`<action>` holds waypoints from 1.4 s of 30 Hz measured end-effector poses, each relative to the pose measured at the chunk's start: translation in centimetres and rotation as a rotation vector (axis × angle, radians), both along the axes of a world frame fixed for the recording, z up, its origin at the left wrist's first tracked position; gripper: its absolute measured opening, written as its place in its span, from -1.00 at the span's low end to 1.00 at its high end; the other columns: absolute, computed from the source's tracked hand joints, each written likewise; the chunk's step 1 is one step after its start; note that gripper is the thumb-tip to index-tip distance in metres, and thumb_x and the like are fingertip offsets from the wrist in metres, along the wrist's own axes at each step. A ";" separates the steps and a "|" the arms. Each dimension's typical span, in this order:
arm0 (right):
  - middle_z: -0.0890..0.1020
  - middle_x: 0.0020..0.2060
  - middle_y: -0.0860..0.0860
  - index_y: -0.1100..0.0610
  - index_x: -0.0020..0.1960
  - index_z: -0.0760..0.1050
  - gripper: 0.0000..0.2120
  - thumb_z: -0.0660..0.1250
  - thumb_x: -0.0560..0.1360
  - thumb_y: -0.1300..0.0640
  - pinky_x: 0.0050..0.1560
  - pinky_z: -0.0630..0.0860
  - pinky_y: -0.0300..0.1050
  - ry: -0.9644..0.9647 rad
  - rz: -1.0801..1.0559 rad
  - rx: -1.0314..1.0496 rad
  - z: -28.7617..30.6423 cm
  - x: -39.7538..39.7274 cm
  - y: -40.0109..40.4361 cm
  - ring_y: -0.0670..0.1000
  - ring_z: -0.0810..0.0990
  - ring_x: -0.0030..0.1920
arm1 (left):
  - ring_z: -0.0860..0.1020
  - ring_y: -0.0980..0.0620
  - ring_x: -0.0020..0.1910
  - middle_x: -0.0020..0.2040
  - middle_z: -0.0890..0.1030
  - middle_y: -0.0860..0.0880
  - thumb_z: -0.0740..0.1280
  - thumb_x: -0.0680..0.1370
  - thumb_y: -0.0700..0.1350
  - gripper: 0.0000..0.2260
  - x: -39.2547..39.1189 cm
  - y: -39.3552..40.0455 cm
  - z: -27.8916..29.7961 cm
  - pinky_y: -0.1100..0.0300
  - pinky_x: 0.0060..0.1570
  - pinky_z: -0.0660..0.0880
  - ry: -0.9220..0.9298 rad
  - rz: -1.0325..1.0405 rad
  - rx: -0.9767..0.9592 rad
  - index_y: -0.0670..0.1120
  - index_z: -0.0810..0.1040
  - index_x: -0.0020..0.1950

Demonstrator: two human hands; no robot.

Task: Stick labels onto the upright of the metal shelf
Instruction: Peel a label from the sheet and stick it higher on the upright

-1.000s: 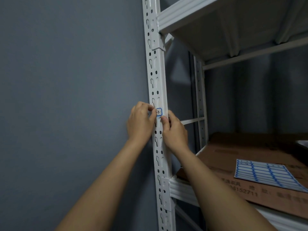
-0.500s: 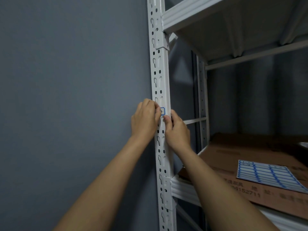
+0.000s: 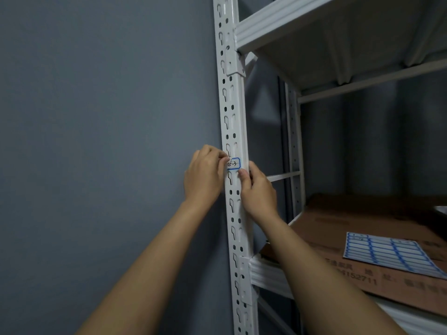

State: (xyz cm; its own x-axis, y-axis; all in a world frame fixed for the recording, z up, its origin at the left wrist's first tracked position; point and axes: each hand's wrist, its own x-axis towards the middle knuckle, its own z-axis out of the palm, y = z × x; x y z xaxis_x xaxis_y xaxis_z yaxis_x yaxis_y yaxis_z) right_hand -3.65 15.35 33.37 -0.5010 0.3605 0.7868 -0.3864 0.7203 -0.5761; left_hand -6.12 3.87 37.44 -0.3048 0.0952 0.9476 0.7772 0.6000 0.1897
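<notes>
Against a grey wall, a blue-bordered label sits on the white upright; the left hand pinches its left edge, apparently; the right hand, fingers curled, thumb on the upright just below it.

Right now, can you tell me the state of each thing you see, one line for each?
label: on the upright, left end under the fingertips, not yet smoothed flat.
upright: standing, one label on it.
left hand: fingers curled, pinching the label's left end.
right hand: grips the upright just below the label.
label sheet: lying flat on the cardboard.
</notes>
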 end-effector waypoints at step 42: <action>0.61 0.03 0.04 0.02 0.19 0.45 -0.77 0.10 0.63 -0.02 0.00 0.51 0.04 0.025 0.021 -0.020 -0.2 -0.1 -0.1 0.10 0.57 0.00 | 0.44 0.11 -0.09 -0.05 0.50 0.08 0.23 0.60 -0.06 -0.87 1.6 0.4 0.5 0.15 -0.23 0.37 0.091 -0.101 0.110 -0.08 0.51 -0.07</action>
State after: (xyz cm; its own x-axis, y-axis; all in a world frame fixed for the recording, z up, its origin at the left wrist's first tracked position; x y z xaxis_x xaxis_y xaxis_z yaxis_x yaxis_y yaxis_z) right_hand -3.74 15.25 33.17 -0.4890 0.3657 0.7919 -0.4161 0.7002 -0.5802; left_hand -4.50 4.31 37.93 -0.2112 0.0156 0.9773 0.8496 0.4973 0.1757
